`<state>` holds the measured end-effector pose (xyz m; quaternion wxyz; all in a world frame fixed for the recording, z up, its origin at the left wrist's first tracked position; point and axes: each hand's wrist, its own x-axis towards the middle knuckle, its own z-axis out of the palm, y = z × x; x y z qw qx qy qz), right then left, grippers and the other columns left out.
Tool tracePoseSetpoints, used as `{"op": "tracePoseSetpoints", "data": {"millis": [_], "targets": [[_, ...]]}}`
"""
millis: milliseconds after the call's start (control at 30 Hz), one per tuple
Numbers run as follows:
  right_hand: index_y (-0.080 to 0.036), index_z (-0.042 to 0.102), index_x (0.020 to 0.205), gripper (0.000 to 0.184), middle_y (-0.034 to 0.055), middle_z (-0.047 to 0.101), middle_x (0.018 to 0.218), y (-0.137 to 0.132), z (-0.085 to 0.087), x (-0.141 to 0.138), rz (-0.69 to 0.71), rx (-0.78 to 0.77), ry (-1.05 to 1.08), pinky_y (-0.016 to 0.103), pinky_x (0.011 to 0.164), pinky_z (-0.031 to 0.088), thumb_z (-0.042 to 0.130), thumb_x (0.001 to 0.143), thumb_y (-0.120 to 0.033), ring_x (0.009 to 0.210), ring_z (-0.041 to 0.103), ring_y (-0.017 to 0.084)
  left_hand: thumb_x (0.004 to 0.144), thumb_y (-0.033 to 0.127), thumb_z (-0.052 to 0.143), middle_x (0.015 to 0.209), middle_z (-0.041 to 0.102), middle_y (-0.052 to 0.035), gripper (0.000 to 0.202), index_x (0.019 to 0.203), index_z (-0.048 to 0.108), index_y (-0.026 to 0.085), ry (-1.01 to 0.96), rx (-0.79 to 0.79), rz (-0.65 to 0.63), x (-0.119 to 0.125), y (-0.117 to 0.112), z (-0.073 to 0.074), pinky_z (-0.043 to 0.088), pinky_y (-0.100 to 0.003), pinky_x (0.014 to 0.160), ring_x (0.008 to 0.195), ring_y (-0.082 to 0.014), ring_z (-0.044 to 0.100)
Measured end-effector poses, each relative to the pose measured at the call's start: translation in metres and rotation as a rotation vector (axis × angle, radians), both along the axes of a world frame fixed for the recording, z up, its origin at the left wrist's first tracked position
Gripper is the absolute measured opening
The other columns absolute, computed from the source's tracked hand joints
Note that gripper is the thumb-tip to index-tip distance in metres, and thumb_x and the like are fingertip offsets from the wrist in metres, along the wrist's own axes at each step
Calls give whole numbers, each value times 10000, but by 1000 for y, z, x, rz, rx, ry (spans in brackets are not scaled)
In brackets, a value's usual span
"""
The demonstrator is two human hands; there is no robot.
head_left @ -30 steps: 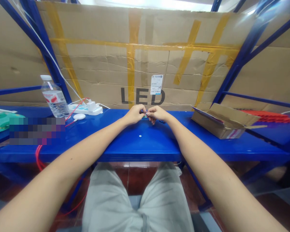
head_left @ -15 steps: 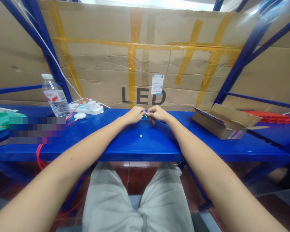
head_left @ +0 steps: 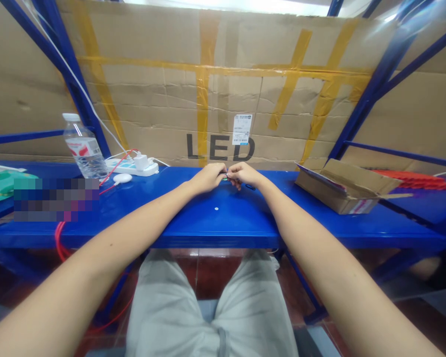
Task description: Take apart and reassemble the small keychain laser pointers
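Observation:
My left hand (head_left: 211, 177) and my right hand (head_left: 242, 174) meet above the far part of the blue table (head_left: 193, 223). The left fingers are closed on a small green piece (head_left: 225, 179), much like a circuit board; most of it is hidden by the fingers. My right hand is pinched right beside it, thumb and index finger together, the other fingers curled. From under the right hand a thin black cord-like piece (head_left: 250, 187) sticks out to the right. What exactly the right fingertips grip is too small to tell.
A water bottle (head_left: 83, 148), a white power strip (head_left: 144, 168) and a round white disc on a red cable (head_left: 122, 178) stand left. To the right lie an open cardboard box (head_left: 347, 186) and red foam-like sheets (head_left: 412, 179). A large carton (head_left: 152, 99) walls the back.
The left fingers have closed further over the green piece, so less of it shows. More of the black piece shows beside my right hand. Both forearms stay nearly in place.

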<state>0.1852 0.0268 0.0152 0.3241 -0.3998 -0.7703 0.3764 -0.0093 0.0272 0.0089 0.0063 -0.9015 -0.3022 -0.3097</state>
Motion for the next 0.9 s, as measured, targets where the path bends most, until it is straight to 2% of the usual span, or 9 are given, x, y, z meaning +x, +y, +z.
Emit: {"op": "tracePoseSetpoints", "data": {"millis": [300, 467, 700, 900], "targets": [[-150, 571, 611, 238, -7, 583, 492, -1, 6, -1, -35, 75, -41, 212, 385, 473, 642, 834, -191, 395, 563, 116, 965, 242, 448, 885, 686, -86, 134, 1019, 557, 184, 33, -81, 80, 0, -7, 4, 448, -314, 704, 817, -227, 641], [-151, 569, 606, 226, -1, 589, 491, 0, 3, -2, -46, 60, -62, 205, 374, 444, 644, 818, -180, 388, 545, 109, 924, 161, 478, 881, 690, -76, 97, 961, 568, 169, -4, -100, 21, -3, -2, 1, 434, -289, 696, 813, -202, 633], [-153, 580, 614, 148, -5, 554, 465, 4, -1, -1, -31, -53, 42, 217, 345, 374, 622, 753, -180, 352, 470, 101, 896, 186, 542, 838, 696, -45, 76, 855, 605, 179, -45, -12, 10, -1, 0, -1, 410, -288, 694, 780, -187, 629], [-149, 568, 650, 46, -20, 478, 442, 6, -3, 4, 12, -241, 177, 214, 328, 245, 581, 692, -135, 330, 335, 78, 886, 163, 543, 813, 675, -36, 85, 817, 591, 177, -62, 34, -48, 1, 0, 0, 405, -281, 689, 758, -172, 599]]}}
